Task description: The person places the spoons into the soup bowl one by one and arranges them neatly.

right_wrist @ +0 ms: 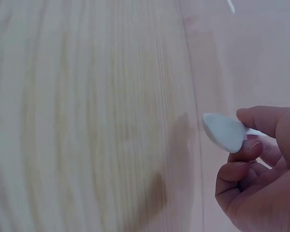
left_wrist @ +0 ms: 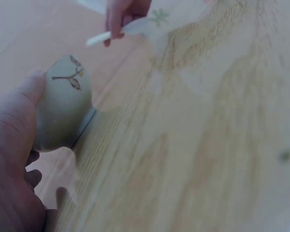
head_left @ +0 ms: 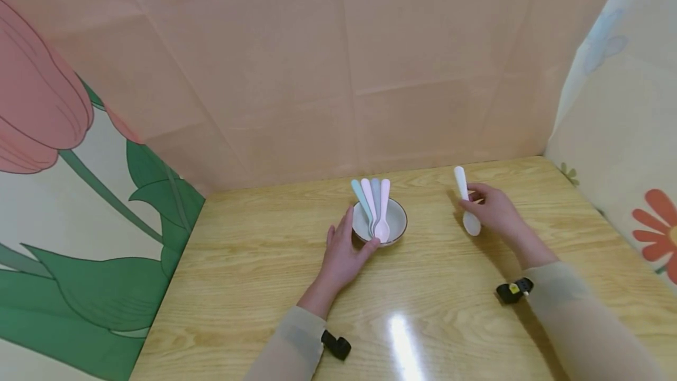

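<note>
A small white bowl with a dark rim (head_left: 398, 223) stands on the wooden table. Several pastel spoons (head_left: 383, 210) in mint, pink and grey-lavender lean in it, handles pointing away. My left hand (head_left: 342, 256) holds the bowl from its near left side, thumb at the front rim. In the left wrist view, the bowl's outer wall (left_wrist: 70, 106) shows a leaf sprig, and the thumb lies against it. To the right, my right hand (head_left: 493, 207) pinches a white spoon (head_left: 461, 181) above the table, handle up and bowl end down. The right wrist view shows that spoon's tip (right_wrist: 224, 131) beyond the fingers.
The wooden table (head_left: 254, 275) ends at a pinkish-beige sheet (head_left: 285, 75) behind. A tulip-patterned panel (head_left: 79, 204) borders the left, and a flower-printed panel (head_left: 629, 134) the right. Light glares on the front of the table.
</note>
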{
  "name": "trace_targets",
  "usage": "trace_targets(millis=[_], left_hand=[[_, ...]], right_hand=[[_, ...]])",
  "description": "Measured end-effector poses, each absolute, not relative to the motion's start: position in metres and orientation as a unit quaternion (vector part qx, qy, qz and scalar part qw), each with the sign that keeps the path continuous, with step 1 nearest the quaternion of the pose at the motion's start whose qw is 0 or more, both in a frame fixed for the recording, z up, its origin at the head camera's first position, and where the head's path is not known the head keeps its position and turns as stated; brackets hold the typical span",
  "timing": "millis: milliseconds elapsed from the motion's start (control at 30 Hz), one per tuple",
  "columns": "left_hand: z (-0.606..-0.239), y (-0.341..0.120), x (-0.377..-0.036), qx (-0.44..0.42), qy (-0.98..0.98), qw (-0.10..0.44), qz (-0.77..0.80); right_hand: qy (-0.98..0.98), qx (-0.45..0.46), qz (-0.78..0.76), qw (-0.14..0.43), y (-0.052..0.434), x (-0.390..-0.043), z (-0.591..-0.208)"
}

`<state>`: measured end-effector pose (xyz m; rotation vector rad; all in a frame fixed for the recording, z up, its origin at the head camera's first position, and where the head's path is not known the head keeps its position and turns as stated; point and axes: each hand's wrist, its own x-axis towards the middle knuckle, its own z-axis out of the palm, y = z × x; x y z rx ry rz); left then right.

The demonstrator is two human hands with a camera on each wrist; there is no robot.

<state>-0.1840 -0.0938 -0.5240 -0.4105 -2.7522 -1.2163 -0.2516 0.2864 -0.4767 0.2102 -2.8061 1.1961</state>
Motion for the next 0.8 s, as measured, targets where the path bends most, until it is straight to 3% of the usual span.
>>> trace_targets(millis=[800], left_hand=[[-0.525, -0.095, -0.185, -0.134, -0.903, 0.051, -0.405]], right_hand=[[-0.862, 0.052, 0.503, 0.04, 0.24, -0.248, -0.472]])
